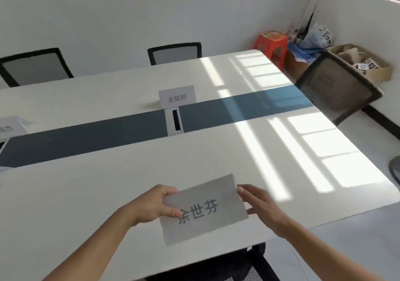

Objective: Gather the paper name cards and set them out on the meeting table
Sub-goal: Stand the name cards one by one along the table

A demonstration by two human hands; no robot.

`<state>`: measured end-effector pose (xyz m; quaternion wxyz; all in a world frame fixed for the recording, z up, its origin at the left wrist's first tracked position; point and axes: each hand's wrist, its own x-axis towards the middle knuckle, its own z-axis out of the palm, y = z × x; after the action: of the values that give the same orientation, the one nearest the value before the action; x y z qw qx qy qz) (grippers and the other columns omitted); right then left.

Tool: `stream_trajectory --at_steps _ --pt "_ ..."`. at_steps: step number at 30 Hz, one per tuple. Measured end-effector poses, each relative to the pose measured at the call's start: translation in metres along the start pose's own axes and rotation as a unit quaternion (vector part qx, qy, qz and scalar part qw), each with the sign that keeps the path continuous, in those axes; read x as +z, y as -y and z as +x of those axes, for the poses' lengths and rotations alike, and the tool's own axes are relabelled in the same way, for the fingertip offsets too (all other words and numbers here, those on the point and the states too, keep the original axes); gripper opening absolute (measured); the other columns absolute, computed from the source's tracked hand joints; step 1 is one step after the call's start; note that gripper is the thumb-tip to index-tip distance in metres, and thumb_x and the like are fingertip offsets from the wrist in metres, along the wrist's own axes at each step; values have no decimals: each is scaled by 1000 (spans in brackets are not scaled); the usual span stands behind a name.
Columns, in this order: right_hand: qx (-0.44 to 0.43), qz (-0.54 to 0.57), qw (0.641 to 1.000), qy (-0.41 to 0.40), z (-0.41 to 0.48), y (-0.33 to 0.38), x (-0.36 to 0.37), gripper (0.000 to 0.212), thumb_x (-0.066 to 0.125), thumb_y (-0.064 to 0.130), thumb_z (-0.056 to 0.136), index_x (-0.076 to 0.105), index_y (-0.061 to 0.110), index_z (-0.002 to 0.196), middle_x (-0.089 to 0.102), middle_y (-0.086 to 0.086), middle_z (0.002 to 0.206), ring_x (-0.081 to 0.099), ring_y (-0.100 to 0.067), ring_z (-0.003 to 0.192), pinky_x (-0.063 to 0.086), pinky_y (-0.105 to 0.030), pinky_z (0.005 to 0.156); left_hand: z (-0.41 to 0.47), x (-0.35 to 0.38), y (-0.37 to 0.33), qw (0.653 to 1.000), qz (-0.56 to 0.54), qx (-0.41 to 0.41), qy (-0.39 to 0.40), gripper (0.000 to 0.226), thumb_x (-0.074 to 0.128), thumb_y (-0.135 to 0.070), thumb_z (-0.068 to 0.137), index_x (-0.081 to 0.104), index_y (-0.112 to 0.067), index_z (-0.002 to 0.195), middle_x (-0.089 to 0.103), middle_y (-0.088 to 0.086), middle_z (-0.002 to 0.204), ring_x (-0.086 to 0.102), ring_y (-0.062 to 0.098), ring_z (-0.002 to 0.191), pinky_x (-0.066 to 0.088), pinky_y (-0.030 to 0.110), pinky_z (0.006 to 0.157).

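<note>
A white paper name card (205, 210) with dark printed characters is near the front edge of the white meeting table (108, 194). My left hand (155, 205) grips its left edge, thumb on top. My right hand (259, 207) touches its right edge with fingers spread. A second name card (177, 97) stands upright past the table's dark centre strip. A third card (10, 127) is at the far left edge, partly cut off.
A white cable box (175, 120) sits in the dark strip (86, 137). Black mesh chairs stand at the far side (175, 53), (32, 66), at the right end (333, 90) and below me (238, 265). A red stool (270, 44) and cardboard boxes (363, 64) fill the corner.
</note>
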<state>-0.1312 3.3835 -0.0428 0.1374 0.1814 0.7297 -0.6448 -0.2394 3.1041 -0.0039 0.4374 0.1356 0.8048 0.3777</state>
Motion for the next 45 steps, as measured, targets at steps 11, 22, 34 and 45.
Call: stream_trajectory --at_steps 11,22,34,45 --pt "76 -463 880 -69 122 -86 -9 67 42 59 90 27 30 148 22 -2 160 22 -24 146 30 -43 112 151 -89 21 951 212 -2 -227 38 73 -33 73 65 -36 110 72 -3 103 63 23 94 51 33 79" --pt "16 -564 816 -126 147 -152 -9 72 19 68 90 18 33 152 10 2 161 -1 -17 149 -3 -37 118 269 -128 23 914 330 15 -236 54 71 -36 80 55 -28 132 62 8 128 53 30 119 43 37 94" --pt "21 -563 817 -123 149 -154 -12 71 21 66 89 25 30 150 20 2 159 -2 -16 150 8 -41 118 306 -151 24 914 345 22 -214 48 66 -33 84 53 -31 130 62 -1 124 54 27 115 45 40 86" --pt "29 -575 810 -115 150 -153 -12 72 20 66 89 32 28 149 28 -4 158 14 -23 147 10 -43 116 288 -135 19 866 398 60 -295 51 63 -29 84 49 -13 131 52 11 127 47 32 116 37 42 96"
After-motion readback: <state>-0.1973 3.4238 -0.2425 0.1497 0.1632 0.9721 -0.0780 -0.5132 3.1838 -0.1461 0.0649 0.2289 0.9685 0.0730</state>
